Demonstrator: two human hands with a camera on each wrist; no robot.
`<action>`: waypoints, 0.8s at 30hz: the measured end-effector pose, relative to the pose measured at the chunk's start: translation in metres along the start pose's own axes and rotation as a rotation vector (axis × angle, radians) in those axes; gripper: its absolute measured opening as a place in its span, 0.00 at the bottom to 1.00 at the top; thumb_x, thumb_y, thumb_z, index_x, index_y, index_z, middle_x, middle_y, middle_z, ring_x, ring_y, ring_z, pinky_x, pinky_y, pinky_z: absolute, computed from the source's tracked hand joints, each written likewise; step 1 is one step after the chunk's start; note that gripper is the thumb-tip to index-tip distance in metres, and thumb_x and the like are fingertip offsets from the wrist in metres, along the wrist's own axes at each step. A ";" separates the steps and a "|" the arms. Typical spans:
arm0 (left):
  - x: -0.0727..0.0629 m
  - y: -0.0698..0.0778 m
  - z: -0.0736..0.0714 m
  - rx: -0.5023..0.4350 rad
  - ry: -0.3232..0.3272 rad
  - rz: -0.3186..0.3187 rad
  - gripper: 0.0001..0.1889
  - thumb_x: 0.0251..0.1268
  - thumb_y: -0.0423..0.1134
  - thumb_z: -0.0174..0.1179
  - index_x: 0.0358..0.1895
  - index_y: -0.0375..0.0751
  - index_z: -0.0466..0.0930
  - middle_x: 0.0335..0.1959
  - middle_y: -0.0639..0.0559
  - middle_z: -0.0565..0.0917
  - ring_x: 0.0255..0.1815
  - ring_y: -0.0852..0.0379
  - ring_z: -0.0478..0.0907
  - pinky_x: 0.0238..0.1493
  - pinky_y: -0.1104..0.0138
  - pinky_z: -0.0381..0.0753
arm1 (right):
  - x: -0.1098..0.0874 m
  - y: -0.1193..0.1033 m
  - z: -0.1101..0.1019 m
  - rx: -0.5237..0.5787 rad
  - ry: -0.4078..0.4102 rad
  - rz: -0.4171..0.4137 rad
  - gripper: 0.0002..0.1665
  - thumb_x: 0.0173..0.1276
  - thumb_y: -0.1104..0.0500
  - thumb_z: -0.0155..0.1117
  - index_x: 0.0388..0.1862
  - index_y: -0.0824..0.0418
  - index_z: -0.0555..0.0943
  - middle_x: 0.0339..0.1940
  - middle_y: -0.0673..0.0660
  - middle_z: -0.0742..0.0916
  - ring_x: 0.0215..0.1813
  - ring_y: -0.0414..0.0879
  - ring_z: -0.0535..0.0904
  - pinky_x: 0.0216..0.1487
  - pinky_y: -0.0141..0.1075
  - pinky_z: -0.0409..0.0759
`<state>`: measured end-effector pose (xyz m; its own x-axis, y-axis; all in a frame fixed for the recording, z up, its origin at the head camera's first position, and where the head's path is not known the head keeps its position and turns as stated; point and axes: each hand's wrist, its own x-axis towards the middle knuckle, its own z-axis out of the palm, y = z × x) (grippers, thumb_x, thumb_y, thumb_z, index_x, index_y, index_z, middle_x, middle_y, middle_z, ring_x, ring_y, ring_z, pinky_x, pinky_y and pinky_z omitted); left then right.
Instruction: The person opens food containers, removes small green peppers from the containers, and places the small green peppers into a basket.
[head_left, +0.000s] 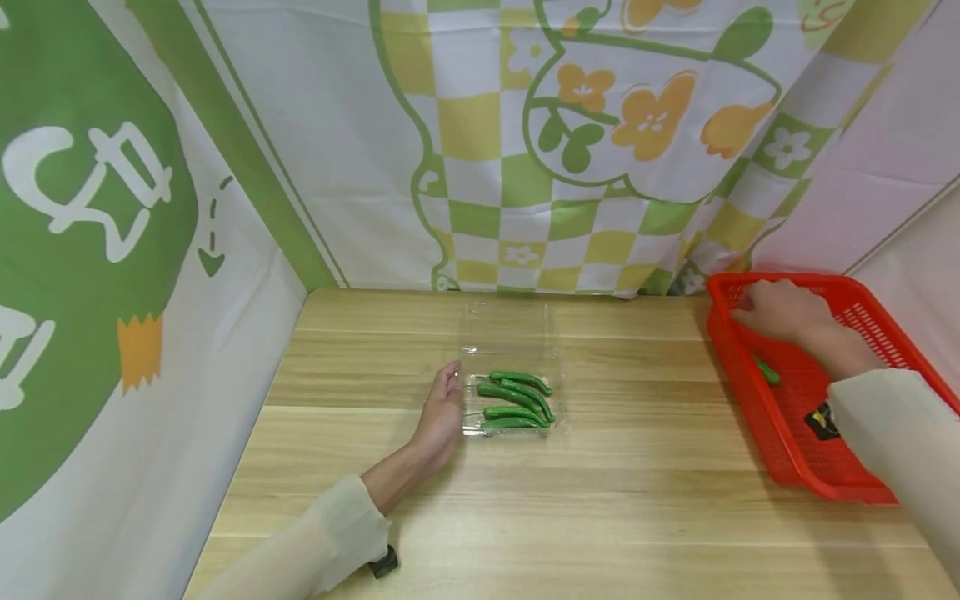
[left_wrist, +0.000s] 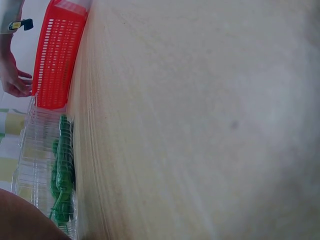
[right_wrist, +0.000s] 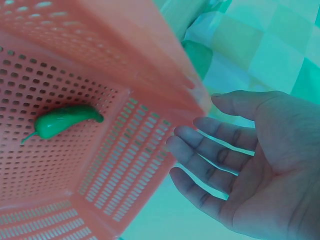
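A clear plastic clamshell box [head_left: 467, 392] lies with its lid [head_left: 504, 325] folded back on the table. Several green chili peppers [head_left: 510, 396] lie side by side inside it. My left hand [head_left: 437, 421] is at the box's left side, its extended fingers touching the edge; in the left wrist view only part of this hand shows. Over the far left of the red basket [head_left: 780, 454] is my right hand [head_left: 787, 312]. In the right wrist view its palm is empty and its fingers are loosely bent beside the basket rim. One green chili pepper [right_wrist: 67, 121] lies on the basket floor.
The basket has perforated walls and stands on the right of the wooden table [head_left: 637, 500]. A printed cloth [head_left: 487, 167] hangs along the table's back edge, and another printed sheet [head_left: 225, 350] hangs at the left. A small black device [head_left: 822, 422] is at the right wrist.
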<state>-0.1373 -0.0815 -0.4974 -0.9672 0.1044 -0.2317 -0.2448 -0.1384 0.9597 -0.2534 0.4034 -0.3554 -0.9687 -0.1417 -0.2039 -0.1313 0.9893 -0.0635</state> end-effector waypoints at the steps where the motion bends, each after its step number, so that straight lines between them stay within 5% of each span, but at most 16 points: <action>1: 0.000 0.000 0.000 0.000 -0.001 0.001 0.30 0.87 0.32 0.31 0.86 0.37 0.42 0.88 0.34 0.41 0.88 0.37 0.37 0.87 0.44 0.37 | -0.001 -0.003 -0.001 -0.003 0.006 -0.005 0.14 0.74 0.53 0.64 0.39 0.63 0.86 0.36 0.65 0.89 0.37 0.67 0.85 0.27 0.59 0.82; 10: 0.000 0.001 0.001 -0.008 0.001 0.013 0.29 0.87 0.32 0.31 0.86 0.35 0.42 0.88 0.35 0.40 0.88 0.38 0.36 0.88 0.46 0.36 | -0.007 -0.023 -0.010 -0.026 0.041 -0.039 0.13 0.75 0.52 0.66 0.43 0.62 0.86 0.35 0.62 0.88 0.36 0.64 0.84 0.26 0.57 0.81; 16: 0.001 0.002 0.002 -0.010 0.001 0.007 0.29 0.87 0.31 0.32 0.86 0.35 0.42 0.88 0.35 0.39 0.88 0.38 0.35 0.88 0.47 0.36 | -0.010 -0.039 -0.011 -0.031 0.064 -0.074 0.15 0.75 0.51 0.64 0.29 0.56 0.79 0.23 0.54 0.80 0.29 0.57 0.80 0.23 0.52 0.77; 24: 0.003 0.000 0.002 -0.005 -0.004 0.018 0.29 0.87 0.31 0.31 0.85 0.34 0.42 0.88 0.33 0.39 0.88 0.36 0.35 0.87 0.46 0.35 | -0.012 -0.062 -0.006 -0.047 0.112 -0.150 0.17 0.73 0.55 0.64 0.22 0.54 0.75 0.20 0.52 0.79 0.27 0.54 0.80 0.23 0.53 0.77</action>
<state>-0.1396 -0.0792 -0.4977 -0.9712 0.1059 -0.2135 -0.2276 -0.1457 0.9628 -0.2347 0.3436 -0.3434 -0.9544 -0.2858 -0.0858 -0.2835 0.9582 -0.0387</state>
